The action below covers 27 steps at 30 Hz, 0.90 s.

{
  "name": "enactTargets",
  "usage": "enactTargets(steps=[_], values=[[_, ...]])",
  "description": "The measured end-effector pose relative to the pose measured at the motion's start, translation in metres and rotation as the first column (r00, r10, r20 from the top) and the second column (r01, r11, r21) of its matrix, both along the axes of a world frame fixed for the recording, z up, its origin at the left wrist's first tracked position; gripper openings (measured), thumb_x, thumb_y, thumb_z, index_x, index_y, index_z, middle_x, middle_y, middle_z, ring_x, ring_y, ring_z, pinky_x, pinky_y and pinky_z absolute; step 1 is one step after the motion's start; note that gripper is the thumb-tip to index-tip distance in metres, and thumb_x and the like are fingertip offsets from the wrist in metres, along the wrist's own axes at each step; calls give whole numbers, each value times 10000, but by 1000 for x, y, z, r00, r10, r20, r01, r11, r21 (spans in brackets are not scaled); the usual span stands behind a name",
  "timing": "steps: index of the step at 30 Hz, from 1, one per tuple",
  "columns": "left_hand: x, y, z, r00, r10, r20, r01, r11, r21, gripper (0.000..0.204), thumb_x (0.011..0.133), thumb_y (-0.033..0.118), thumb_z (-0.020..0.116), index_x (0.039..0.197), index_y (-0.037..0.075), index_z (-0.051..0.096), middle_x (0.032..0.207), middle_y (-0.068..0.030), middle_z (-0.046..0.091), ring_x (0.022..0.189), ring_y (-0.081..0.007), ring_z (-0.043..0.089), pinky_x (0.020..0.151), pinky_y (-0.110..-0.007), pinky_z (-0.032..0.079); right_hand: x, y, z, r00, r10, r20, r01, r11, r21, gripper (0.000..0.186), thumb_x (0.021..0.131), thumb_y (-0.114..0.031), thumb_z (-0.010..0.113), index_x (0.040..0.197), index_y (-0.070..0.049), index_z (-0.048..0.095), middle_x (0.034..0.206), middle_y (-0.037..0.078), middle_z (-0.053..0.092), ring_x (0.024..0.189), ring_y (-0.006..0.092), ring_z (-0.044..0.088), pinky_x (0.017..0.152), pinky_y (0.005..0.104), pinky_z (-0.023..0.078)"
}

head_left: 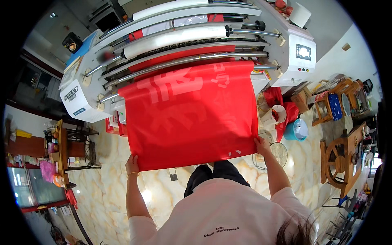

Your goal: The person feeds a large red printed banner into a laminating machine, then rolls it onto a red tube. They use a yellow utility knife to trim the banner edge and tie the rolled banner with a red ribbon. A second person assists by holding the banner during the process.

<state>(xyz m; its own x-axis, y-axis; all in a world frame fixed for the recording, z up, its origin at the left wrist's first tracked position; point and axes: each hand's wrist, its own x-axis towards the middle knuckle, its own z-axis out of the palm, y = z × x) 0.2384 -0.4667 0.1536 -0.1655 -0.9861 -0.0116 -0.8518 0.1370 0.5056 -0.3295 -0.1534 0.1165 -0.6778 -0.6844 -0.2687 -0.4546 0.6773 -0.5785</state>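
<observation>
A red banner sheet (192,122) with pale printed characters hangs over the front bar of a wide white roller machine (301,65) and stretches toward me. My left hand (132,165) is closed on the sheet's near left corner, and my right hand (262,146) grips its near right corner. The sheet is held spread out between them, slightly rippled. White rolls (175,41) and steel bars lie across the machine above the sheet, with more red material threaded beneath them.
A wooden bench (61,151) with bags stands at the left. At right are a white bin (272,116), a blue bucket (293,130), red cloth, wooden stools (322,107) and a wooden table with a wheel (343,159). A round stool (276,157) stands behind my right hand.
</observation>
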Motion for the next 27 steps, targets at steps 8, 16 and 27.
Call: enactTargets(steps=[8, 16, 27], values=[[-3, 40, -11, 984, 124, 129, -105, 984, -141, 266, 916, 322, 495, 851, 67, 534, 780, -216, 603, 725, -429, 572, 574, -491, 439, 18, 9, 8, 997, 60, -56, -56, 996, 72, 271, 880, -296, 511, 988, -65, 600, 894, 231, 627, 859, 432, 582, 750, 492, 460], [14, 80, -27, 983, 147, 108, -139, 987, -81, 278, 916, 352, 482, 870, 83, 539, 775, -202, 608, 701, -425, 575, 560, -502, 437, 29, 43, -8, 998, 58, 0, -58, 989, 135, 302, 878, -291, 514, 1053, -63, 604, 923, 225, 626, 904, 407, 586, 772, 467, 464], [55, 145, -71, 969, 177, 174, -209, 960, 187, 335, 891, 414, 503, 925, 89, 580, 791, -219, 609, 757, -445, 564, 630, -504, 436, 44, 108, -57, 980, -22, 198, -42, 950, 311, 317, 862, -310, 524, 1002, -51, 643, 955, 220, 633, 929, 377, 596, 802, 450, 467]])
